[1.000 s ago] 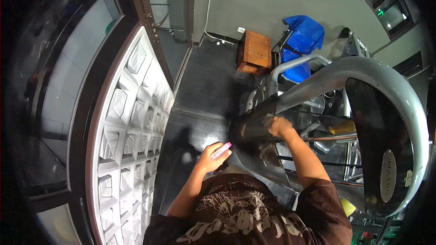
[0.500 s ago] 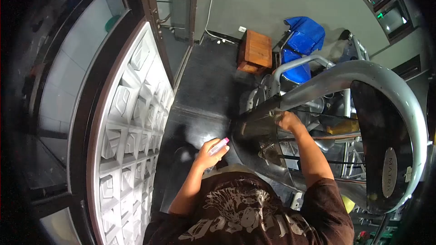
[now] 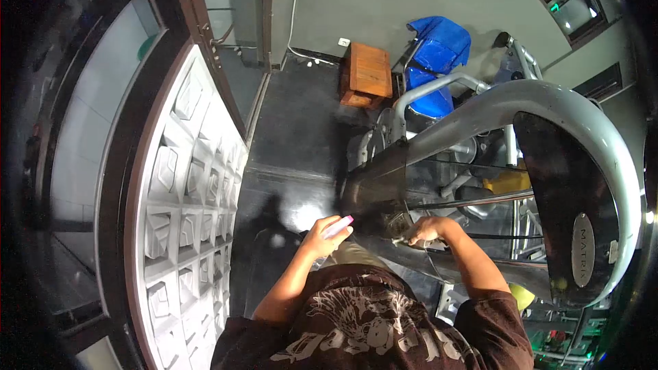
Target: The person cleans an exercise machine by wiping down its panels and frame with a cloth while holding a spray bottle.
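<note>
My left hand (image 3: pixel 321 241) is closed around a small whitish bottle with a pink top (image 3: pixel 337 227), held in front of my body. My right hand (image 3: pixel 429 230) is closed on a small greyish rag (image 3: pixel 399 240), mostly hidden by the fingers. That hand lies against the lower part of the dark see-through panel (image 3: pixel 439 185) of a gym machine. The machine's thick silver frame (image 3: pixel 548 99) curves over to the right, where an oval MATRIX badge (image 3: pixel 582 250) shows.
To my left is a white moulded panel (image 3: pixel 185 192) beside a dark door frame. A wooden box (image 3: pixel 369 72) and a chair with blue cloth (image 3: pixel 439 48) stand by the far wall. Black flooring (image 3: pixel 295 123) runs between the panel and the machine.
My right hand has moved down the machine's panel, closer to my body, with the rag. My left hand has shifted slightly, still holding the bottle. The view has turned a little.
</note>
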Motion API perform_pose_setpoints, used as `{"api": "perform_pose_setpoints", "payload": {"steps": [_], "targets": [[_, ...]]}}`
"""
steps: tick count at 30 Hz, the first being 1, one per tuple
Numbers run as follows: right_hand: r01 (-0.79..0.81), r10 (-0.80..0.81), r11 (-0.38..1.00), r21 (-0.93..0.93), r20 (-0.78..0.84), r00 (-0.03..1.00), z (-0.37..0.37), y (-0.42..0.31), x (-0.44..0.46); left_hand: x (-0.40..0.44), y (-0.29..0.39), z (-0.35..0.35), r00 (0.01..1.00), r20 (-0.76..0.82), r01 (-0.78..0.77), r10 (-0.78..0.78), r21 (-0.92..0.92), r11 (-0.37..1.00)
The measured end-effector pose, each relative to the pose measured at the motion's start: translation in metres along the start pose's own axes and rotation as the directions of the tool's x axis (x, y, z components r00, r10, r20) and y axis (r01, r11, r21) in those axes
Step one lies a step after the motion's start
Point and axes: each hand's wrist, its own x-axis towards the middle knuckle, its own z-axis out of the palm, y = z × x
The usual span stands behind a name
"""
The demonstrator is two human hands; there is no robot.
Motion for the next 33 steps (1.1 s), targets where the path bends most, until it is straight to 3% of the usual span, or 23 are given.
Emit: {"api": "perform_pose_setpoints", "payload": {"steps": [2,3,4,6,8,10,13,16,17,18,20,21,24,25,26,27,28,30,33], "targets": [[-0.074,0.075,0.997,0.015,-0.027,0.997,-0.034,-0.039,-0.037,0.005,-0.007,0.004,1.000,-0.027,0.006,-0.005,0.032,0.999],[0.106,-0.129,0.988,-0.116,-0.215,0.968,-0.026,-0.003,0.002,0.006,-0.008,0.005,0.998,-0.048,-0.032,0.035,0.062,0.998],[0.044,-0.057,0.998,-0.045,-0.368,0.928,-0.039,-0.023,-0.010,0.007,-0.009,0.005,0.995,-0.069,-0.068,0.075,0.093,0.993],[0.184,-0.101,0.978,0.095,-0.557,0.824,-0.066,-0.052,-0.028,0.009,-0.007,0.004,0.999,-0.046,0.007,-0.004,0.067,0.998],[-0.007,0.034,0.999,0.043,-0.668,0.743,-0.081,-0.045,0.013,0.007,-0.001,0.006,0.998,-0.053,0.037,-0.034,0.060,0.998],[-0.216,0.175,0.976,0.017,-0.651,0.738,-0.101,-0.069,0.009,0.003,0.010,0.008,0.996,-0.090,0.015,-0.008,0.073,0.997],[-0.249,0.141,0.962,-0.111,-0.579,0.803,-0.106,-0.058,0.040,-0.002,0.010,0.006,0.992,-0.110,0.072,-0.062,0.082,0.994],[-0.302,0.003,0.851,-0.429,-0.572,0.820,-0.078,-0.072,0.047,-0.008,-0.001,0.003,0.984,-0.168,0.069,-0.063,0.034,0.997],[-0.258,0.072,0.815,-0.518,-0.352,0.933,-0.074,-0.083,0.044,-0.007,-0.011,0.002,0.981,-0.194,0.029,-0.017,0.057,0.998],[-0.194,0.158,0.781,-0.594,-0.114,0.981,-0.070,-0.099,0.034,-0.005,-0.025,0.000,0.975,-0.219,-0.010,0.027,0.080,0.997],[-0.164,0.235,0.704,-0.691,0.009,0.972,-0.043,-0.105,0.038,-0.007,-0.031,-0.003,0.969,-0.242,-0.031,0.044,0.058,0.998],[-0.129,0.144,0.653,-0.746,-0.045,0.989,-0.030,-0.091,0.053,-0.011,-0.026,-0.005,0.970,-0.242,-0.013,0.015,0.011,1.000],[0.075,0.058,0.870,-0.488,0.251,0.966,-0.059,-0.051,0.111,-0.021,-0.019,-0.008,0.960,-0.273,0.045,-0.069,-0.095,0.994],[0.182,-0.119,0.817,-0.548,0.149,0.982,-0.082,-0.056,0.110,-0.023,-0.019,-0.009,0.956,-0.282,0.050,-0.079,-0.108,0.993],[-0.008,-0.123,0.834,-0.552,-0.200,0.972,-0.092,-0.054,0.101,-0.022,-0.018,-0.010,0.954,-0.288,0.052,-0.085,-0.119,0.991],[-0.209,-0.068,0.873,-0.440,-0.535,0.842,-0.102,-0.074,0.071,-0.021,-0.018,-0.010,0.954,-0.295,0.029,-0.059,-0.104,0.994],[-0.203,-0.060,0.909,-0.364,-0.596,0.801,-0.120,-0.097,0.035,-0.021,-0.018,-0.010,0.953,-0.302,0.006,-0.032,-0.086,0.996],[-0.267,0.010,0.905,-0.331,-0.611,0.792,-0.136,-0.085,0.064,-0.019,-0.015,-0.011,0.952,-0.305,0.003,-0.025,-0.072,0.997],[-0.412,0.082,0.642,-0.647,-0.476,0.876,-0.123,-0.090,0.099,-0.017,-0.009,-0.011,0.954,-0.293,0.042,-0.063,-0.077,0.996]]}}
